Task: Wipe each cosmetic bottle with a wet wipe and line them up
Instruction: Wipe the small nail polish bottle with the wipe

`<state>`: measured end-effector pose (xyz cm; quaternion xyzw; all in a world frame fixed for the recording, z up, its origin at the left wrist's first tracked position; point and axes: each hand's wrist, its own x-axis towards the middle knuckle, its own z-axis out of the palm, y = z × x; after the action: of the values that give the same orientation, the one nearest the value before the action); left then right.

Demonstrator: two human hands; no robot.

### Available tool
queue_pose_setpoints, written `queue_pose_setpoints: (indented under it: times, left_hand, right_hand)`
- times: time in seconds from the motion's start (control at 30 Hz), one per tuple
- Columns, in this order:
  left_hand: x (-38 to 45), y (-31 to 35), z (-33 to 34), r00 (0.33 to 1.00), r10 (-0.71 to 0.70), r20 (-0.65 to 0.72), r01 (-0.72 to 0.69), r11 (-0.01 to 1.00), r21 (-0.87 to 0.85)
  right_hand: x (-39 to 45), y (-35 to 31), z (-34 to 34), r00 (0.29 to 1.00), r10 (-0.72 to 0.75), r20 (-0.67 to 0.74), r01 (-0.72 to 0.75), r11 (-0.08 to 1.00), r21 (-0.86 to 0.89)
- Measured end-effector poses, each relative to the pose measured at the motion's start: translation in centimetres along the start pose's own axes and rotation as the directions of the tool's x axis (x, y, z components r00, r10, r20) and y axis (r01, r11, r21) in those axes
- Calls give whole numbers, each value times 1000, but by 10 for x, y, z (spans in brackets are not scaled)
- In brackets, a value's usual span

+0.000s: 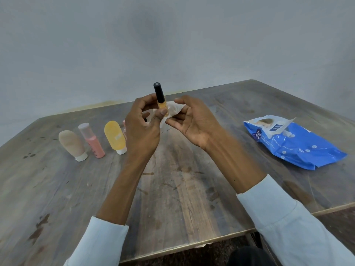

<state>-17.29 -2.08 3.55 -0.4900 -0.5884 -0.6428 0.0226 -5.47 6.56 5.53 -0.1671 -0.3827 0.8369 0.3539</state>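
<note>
My left hand point(142, 127) pinches a slim bottle point(161, 101) with a black cap and yellow-orange contents, held upright above the table. A white wet wipe point(173, 112) lies against the bottle's lower part, held in the fingers of my right hand point(192, 121). On the table to the left stand three bottles in a row: a beige tube point(72, 144), a pink bottle point(92, 141) with a clear cap, and a yellow tube point(115, 138). A further pink item point(124, 127) peeks out behind my left hand, mostly hidden.
A blue wet-wipe pack point(295, 144) with its flap lifted lies on the right side of the wooden table point(182, 189). The table's front edge runs close to my sleeves. A plain grey wall stands behind.
</note>
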Motion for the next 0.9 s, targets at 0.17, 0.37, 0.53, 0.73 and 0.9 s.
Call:
queue_pose_setpoints:
  times: [0.17, 0.37, 0.53, 0.73, 0.9]
  left_hand:
    - [3, -3, -3, 998, -49, -28, 47, 996, -72]
    - [3, 1, -3, 998, -51, 24, 53, 992, -112]
    - [3, -2, -4, 1000, -4, -23, 3, 1000, -11]
    - [-1, -6, 0, 973, 231, -2, -222, 937, 271]
    - [-3, -8, 1, 955, 296, 10, -283, 904, 322]
  right_hand:
    - [1, 1, -2, 991, 127, 39, -129, 989, 78]
    - [2, 0, -5, 982, 170, 85, -188, 932, 309]
    - [2, 1, -4, 989, 132, 67, -140, 979, 146]
    - [6, 6, -1, 991, -125, -41, 114, 970, -214]
    - [6, 14, 6, 934, -346, -89, 213, 739, -639]
